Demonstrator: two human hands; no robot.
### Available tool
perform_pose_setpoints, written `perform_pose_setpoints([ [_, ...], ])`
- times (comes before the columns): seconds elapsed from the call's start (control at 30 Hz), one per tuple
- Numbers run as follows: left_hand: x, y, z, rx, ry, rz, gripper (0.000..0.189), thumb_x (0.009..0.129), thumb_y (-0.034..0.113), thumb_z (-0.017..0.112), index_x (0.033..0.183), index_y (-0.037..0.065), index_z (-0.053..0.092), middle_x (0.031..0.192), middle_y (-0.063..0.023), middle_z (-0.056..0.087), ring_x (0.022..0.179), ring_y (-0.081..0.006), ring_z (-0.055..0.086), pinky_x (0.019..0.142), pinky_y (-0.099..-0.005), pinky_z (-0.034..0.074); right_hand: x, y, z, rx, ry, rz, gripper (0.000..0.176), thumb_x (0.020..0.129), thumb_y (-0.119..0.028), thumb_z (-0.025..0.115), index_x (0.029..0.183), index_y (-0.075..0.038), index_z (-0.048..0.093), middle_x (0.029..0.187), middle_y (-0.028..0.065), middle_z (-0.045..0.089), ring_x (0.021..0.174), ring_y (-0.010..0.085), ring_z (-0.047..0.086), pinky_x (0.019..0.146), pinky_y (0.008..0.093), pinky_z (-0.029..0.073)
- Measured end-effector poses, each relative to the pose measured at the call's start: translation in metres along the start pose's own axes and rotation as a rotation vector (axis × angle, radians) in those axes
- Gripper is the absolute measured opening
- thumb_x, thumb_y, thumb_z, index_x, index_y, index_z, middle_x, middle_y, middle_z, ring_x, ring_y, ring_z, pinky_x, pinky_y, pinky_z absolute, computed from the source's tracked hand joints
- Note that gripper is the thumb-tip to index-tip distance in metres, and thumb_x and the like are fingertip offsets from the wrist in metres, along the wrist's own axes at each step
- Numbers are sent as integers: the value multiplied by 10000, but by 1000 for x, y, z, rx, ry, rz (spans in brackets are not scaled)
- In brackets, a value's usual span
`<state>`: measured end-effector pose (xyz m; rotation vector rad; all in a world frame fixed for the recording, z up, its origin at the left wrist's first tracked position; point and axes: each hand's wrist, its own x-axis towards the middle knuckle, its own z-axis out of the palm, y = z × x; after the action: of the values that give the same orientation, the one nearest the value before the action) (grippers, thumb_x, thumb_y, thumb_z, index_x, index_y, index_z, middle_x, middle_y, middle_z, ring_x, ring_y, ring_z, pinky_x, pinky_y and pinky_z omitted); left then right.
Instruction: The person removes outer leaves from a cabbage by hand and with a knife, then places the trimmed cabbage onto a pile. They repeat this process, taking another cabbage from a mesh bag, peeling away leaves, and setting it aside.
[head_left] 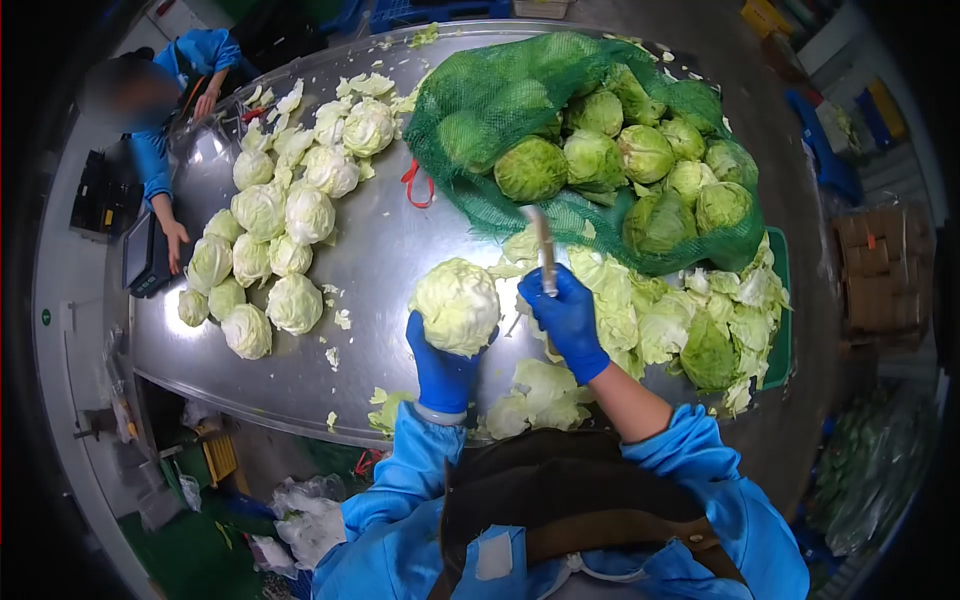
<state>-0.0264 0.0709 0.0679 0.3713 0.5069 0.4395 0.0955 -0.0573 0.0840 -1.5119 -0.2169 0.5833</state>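
Note:
A pale, trimmed cabbage [455,306] rests in my left hand [441,368], which wears a blue glove and cups it from below. My right hand [568,315], also gloved in blue, grips a knife [545,248] by its handle. The blade points up and away from me, slightly blurred, to the right of the cabbage and apart from it. Loose cabbage leaves [665,325] lie heaped on the metal table beyond my right hand. More cut leaves [540,398] lie close to my front, between my forearms.
A green mesh bag [470,105] of untrimmed cabbages fills the table's far right. Several trimmed cabbages [258,212] stand on the left of the metal table [385,250]. A red strap [417,186] lies by the bag. Another person's hand [174,246] is beside a dark device [147,252].

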Motion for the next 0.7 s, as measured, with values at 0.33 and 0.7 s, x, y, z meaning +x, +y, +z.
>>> perform_pose_setpoints([
  [0.33, -1, -7, -10, 318, -22, 247, 680, 915, 355, 537, 1478, 60, 298, 1490, -141, 377, 1356, -303, 399, 1129, -448, 326, -2, -15, 3, 236, -415, 459, 504, 842, -186, 707, 1258, -42, 464, 761, 15, 531, 553, 81, 490, 473, 239, 398],
  [0.7, -1, -5, -15, 174, -84, 51, 693, 916, 424, 490, 1478, 63, 305, 1476, -141, 393, 1353, -308, 398, 1131, -459, 321, 3, -24, -5, -106, -341, 399, 410, 791, -237, 768, 1086, -48, 554, 768, -8, 545, 565, 54, 494, 472, 217, 414],
])
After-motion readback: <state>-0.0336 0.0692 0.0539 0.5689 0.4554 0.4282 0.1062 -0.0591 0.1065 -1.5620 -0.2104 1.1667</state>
